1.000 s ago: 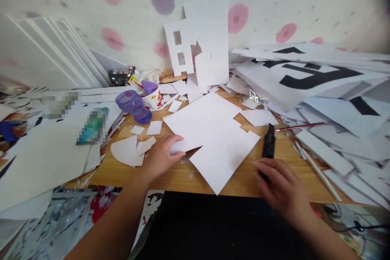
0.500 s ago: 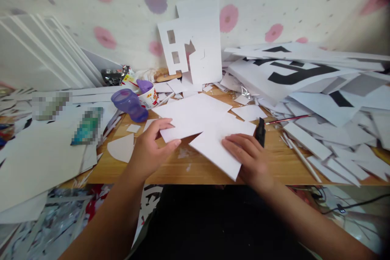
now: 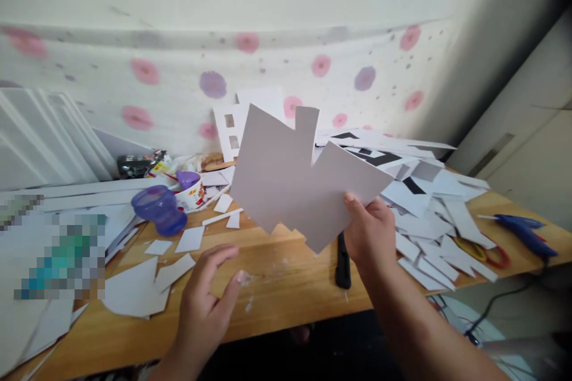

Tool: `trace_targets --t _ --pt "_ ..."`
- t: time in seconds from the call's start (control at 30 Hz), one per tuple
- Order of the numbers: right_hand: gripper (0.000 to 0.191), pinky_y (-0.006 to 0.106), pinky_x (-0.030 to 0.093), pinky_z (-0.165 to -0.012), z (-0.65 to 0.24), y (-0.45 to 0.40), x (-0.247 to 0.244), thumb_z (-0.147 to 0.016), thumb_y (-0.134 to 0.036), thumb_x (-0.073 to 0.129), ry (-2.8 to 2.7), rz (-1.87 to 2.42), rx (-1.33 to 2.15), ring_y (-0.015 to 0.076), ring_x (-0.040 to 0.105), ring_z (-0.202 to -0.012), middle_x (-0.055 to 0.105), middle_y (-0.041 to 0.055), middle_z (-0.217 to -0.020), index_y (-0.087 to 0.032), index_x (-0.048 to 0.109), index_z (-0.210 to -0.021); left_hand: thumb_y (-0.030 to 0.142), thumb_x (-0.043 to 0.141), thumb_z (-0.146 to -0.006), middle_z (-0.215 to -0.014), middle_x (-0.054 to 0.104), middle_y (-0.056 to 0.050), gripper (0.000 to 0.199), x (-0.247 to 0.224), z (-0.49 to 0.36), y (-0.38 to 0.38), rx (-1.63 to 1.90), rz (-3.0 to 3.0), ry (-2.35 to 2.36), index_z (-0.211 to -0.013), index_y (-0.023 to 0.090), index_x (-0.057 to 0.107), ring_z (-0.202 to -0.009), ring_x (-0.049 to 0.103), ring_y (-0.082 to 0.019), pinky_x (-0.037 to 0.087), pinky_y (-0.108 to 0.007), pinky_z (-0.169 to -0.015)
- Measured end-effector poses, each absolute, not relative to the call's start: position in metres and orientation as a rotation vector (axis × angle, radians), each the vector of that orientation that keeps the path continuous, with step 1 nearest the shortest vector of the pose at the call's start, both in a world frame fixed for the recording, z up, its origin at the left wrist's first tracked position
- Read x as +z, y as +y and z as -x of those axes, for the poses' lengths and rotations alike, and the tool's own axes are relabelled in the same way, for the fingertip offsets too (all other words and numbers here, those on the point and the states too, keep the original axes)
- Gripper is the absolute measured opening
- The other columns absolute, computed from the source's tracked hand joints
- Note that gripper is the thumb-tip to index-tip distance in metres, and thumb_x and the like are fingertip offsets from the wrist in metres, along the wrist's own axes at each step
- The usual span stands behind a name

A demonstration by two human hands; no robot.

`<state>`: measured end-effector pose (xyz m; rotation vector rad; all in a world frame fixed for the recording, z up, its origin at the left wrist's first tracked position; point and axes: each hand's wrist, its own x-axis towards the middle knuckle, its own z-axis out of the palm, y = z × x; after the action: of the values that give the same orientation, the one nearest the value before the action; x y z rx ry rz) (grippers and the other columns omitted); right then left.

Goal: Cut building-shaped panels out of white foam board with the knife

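Note:
A pale grey-white cut board (image 3: 277, 172) with an irregular, notched outline is raised above the wooden table (image 3: 268, 292). My right hand (image 3: 370, 229) grips its lower right part, thumb on the near face and fingers behind. Lower left, my left hand (image 3: 210, 292) hangs over the table with thumb and fingers apart, holding nothing. Several white offcuts (image 3: 134, 286) lie to its left. Partly behind my right hand lies a black utility knife (image 3: 342, 265). The held board hides part of a white panel with square holes (image 3: 223, 131) against the wall.
At left stand a purple cup (image 3: 161, 209) and a printed paper tub (image 3: 192, 195). White scraps (image 3: 429, 226) pile up on the right, near scissors (image 3: 496, 257) and a blue glue gun (image 3: 525, 235). White boards (image 3: 49, 137) lean at far left.
The board has been lifted off the table and turned up, now in my right hand alone. My left hand has come away from it. The view has tilted up and shifted right.

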<state>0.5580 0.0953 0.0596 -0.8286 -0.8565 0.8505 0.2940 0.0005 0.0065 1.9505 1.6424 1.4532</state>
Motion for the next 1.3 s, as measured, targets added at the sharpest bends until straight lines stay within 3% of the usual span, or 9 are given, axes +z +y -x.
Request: trace_targets --t 0.33,0.4,0.53,0.6,0.7,0.83,1.0,1.13,1.3 --pt "0.018 0.038 0.057 -0.076 -0.554 0.085 0.058 -0.081 -0.032 0.069 -0.826 0.765 0.778 0.0227 0.071 -0.084 0.073 0.006 -0.086 -0.018 0.065 -0.093 0.035 0.062 -0.09 -0.118 0.066 -0.007 0.025 0.008 -0.318 -0.001 1.461 -1.749 1.471 -0.113 0.026 0.063 -0.113 0.062 -0.026 0.046 -0.044 -0.104" --pt "0.013 0.039 0.058 -0.078 -0.551 0.079 0.049 -0.087 -0.027 0.065 -1.07 0.77 0.487 0.0228 0.071 -0.087 0.073 0.0062 -0.092 -0.02 0.068 -0.098 0.049 0.066 -0.086 -0.131 0.062 -0.01 0.046 0.01 -0.324 -0.001 1.407 -1.544 1.261 -0.126 0.028 0.056 -0.121 0.059 -0.03 0.044 -0.048 -0.107" --pt "0.035 0.044 0.055 -0.094 -0.537 0.068 0.022 -0.094 -0.012 0.053 -1.783 0.46 -0.052 0.0241 0.064 -0.112 0.069 0.0111 -0.119 -0.021 0.062 -0.127 0.091 0.066 -0.048 -0.141 0.054 -0.015 0.12 0.015 -0.336 0.002 1.371 -1.181 0.84 -0.147 0.031 0.037 -0.123 0.056 -0.041 0.054 -0.053 -0.094" --pt "0.036 0.045 0.05 -0.103 -0.527 0.066 0.005 -0.097 -0.011 0.048 -1.996 0.376 -0.174 0.0233 0.061 -0.118 0.068 0.0123 -0.122 -0.016 0.058 -0.132 0.093 0.058 -0.056 -0.139 0.056 -0.015 0.112 0.015 -0.341 0.002 1.407 -0.972 0.826 -0.146 0.03 0.039 -0.124 0.055 -0.04 0.055 -0.051 -0.093" --pt "0.031 0.042 0.046 -0.108 -0.519 0.063 -0.013 -0.099 -0.014 0.047 -2.15 0.434 -0.203 0.0203 0.061 -0.116 0.07 0.0084 -0.118 -0.016 0.062 -0.125 0.06 0.071 -0.077 -0.131 0.063 -0.01 0.078 0.006 -0.344 0.001 1.417 -0.662 0.958 -0.144 0.03 0.044 -0.123 0.057 -0.033 0.054 -0.044 -0.095" --pt "0.033 0.049 0.042 -0.11 -0.54 0.06 -0.023 -0.097 -0.033 0.053 -2.39 0.494 -0.063 0.0236 0.056 -0.121 0.067 0.0072 -0.124 -0.021 0.061 -0.127 0.029 0.079 -0.073 -0.125 0.067 -0.006 0.077 -0.014 -0.338 0.005 1.41 -0.431 1.085 -0.142 0.03 0.045 -0.114 0.064 -0.027 0.057 -0.035 -0.087" --pt "0.028 0.038 0.056 -0.08 -0.601 0.071 -0.039 -0.095 -0.024 0.054 -2.079 1.075 -0.168 0.0227 0.062 -0.094 0.065 0.0116 -0.104 -0.017 0.064 -0.12 0.025 0.081 -0.07 -0.121 0.069 -0.007 0.067 -0.021 -0.333 0.019 1.344 -0.396 1.101 -0.131 0.024 0.055 -0.11 0.067 -0.025 0.057 -0.031 -0.083" --pt "0.04 0.042 0.055 -0.076 -0.628 0.083 -0.051 -0.089 -0.042 0.062 -2.084 1.516 -0.264 0.0254 0.06 -0.087 0.058 0.0114 -0.1 -0.019 0.065 -0.122 0.027 0.081 -0.068 -0.116 0.071 -0.008 0.055 -0.018 -0.336 0.03 1.295 -0.468 1.169 -0.118 0.02 0.059 -0.104 0.069 -0.024 0.057 -0.033 -0.084" --pt "0.043 0.038 0.052 -0.071 -0.629 0.086 -0.048 -0.089 -0.038 0.06 -2.162 1.762 -0.136 0.0255 0.063 -0.083 0.062 0.0115 -0.1 -0.021 0.063 -0.128 0.05 0.071 -0.076 -0.084 0.073 -0.007 0.045 -0.013 -0.317 0.025 0.87 -0.705 1.285 -0.106 0.02 0.058 -0.064 0.069 -0.02 0.054 -0.029 -0.055"
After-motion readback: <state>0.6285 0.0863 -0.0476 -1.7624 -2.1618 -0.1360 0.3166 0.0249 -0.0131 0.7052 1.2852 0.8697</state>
